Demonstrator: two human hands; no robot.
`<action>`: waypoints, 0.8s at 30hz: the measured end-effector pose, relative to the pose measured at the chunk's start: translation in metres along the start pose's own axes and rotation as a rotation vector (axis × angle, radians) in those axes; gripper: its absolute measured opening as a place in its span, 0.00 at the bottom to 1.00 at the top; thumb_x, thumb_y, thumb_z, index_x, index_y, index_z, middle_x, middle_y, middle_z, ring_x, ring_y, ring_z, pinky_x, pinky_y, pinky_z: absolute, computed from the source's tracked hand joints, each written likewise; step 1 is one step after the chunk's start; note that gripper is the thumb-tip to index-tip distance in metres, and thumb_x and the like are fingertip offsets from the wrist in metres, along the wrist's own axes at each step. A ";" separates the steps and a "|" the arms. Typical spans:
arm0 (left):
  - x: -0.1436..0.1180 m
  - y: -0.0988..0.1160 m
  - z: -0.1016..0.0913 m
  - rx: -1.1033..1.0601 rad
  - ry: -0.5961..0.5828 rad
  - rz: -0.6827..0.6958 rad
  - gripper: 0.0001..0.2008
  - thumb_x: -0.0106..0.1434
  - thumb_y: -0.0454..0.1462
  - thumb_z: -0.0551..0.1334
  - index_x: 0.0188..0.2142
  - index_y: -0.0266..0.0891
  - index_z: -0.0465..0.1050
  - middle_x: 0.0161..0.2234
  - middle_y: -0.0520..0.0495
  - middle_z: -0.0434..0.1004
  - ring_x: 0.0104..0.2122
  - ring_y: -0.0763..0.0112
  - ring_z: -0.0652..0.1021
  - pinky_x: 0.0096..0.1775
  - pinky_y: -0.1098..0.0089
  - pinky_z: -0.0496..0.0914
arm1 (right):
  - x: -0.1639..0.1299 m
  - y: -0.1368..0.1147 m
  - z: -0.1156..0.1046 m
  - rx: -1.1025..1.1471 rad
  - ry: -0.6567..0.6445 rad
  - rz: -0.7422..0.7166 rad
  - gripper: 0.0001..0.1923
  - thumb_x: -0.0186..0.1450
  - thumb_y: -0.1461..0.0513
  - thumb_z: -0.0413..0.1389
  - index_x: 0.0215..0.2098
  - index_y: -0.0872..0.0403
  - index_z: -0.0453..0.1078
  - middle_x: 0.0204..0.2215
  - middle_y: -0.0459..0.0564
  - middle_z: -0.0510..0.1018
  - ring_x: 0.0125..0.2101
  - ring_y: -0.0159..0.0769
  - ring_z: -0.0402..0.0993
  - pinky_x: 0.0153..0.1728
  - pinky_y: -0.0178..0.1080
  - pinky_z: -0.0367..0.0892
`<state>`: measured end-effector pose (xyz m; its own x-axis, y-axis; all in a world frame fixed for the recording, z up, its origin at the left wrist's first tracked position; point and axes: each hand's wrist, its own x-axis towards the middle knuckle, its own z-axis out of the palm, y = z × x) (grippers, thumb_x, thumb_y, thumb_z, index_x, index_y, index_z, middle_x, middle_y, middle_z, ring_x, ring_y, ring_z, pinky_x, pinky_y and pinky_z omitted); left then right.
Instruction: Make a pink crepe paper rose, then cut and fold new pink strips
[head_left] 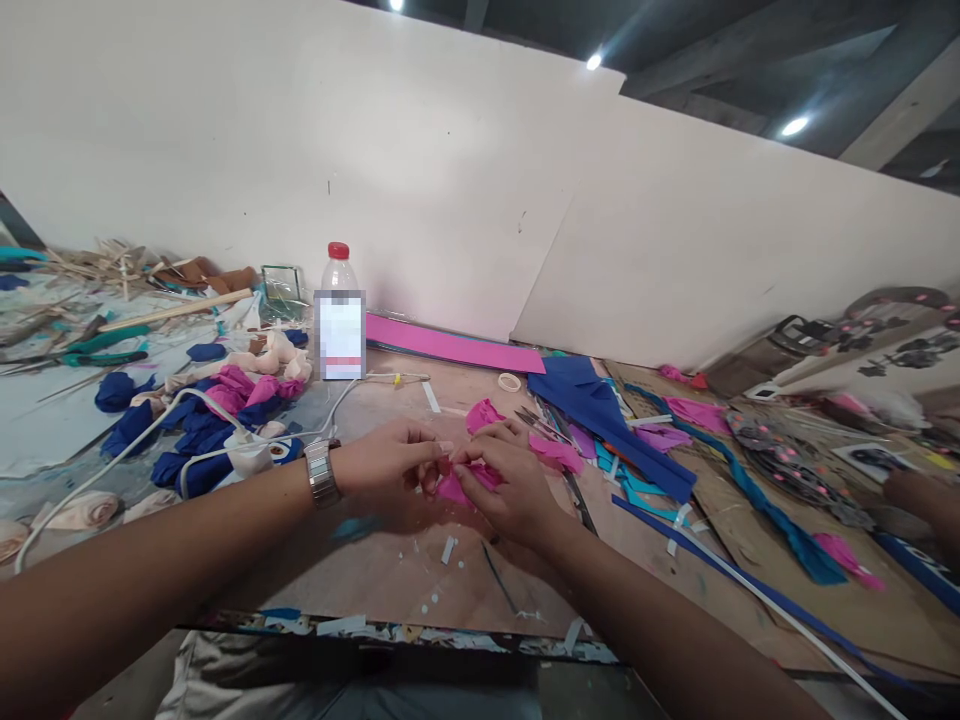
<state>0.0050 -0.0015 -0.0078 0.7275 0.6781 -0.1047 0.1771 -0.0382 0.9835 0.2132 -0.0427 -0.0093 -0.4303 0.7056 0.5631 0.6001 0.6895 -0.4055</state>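
"Pink cloth point(453, 490), where's it at?"
"Btwn your L hand point(397, 460) & R hand point(514, 485), over table point(367, 585), in from front edge."
"Fingers?"
"Your R thumb & fingertips pinch it; L's curled, can't tell if pinching."

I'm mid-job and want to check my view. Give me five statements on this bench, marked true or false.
1. The right hand has its fingers on pink material. True.
2. The watch is on the right wrist. False: the watch is on the left.
3. The bottle has a red cap. True.
4. The pale ring lies left of the bottle. False: the pale ring lies to its right.
5. The left hand grips the bottle. False: the left hand is beside the right hand, in front of the bottle.
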 end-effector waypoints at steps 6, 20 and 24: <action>0.002 -0.002 0.001 -0.043 -0.024 -0.003 0.21 0.65 0.51 0.62 0.29 0.34 0.75 0.24 0.49 0.74 0.25 0.73 0.71 0.31 0.71 0.63 | 0.000 0.000 0.000 -0.018 0.002 -0.001 0.06 0.67 0.61 0.56 0.32 0.49 0.73 0.28 0.45 0.81 0.34 0.39 0.73 0.48 0.47 0.57; -0.003 -0.002 0.005 0.482 0.187 0.223 0.12 0.68 0.42 0.59 0.34 0.38 0.77 0.27 0.50 0.77 0.27 0.73 0.73 0.32 0.71 0.63 | -0.001 0.004 0.001 -0.039 -0.057 0.108 0.06 0.67 0.60 0.57 0.31 0.50 0.72 0.30 0.46 0.81 0.36 0.41 0.72 0.48 0.47 0.55; -0.008 -0.004 0.008 0.952 0.285 0.398 0.11 0.70 0.39 0.57 0.37 0.40 0.77 0.32 0.49 0.80 0.32 0.69 0.75 0.34 0.69 0.61 | 0.000 0.006 0.003 -0.040 -0.100 0.167 0.05 0.66 0.62 0.56 0.32 0.51 0.72 0.32 0.46 0.80 0.38 0.41 0.71 0.47 0.46 0.56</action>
<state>0.0040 -0.0124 -0.0118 0.6871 0.6323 0.3578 0.4950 -0.7679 0.4065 0.2150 -0.0382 -0.0140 -0.3864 0.8238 0.4148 0.6942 0.5559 -0.4573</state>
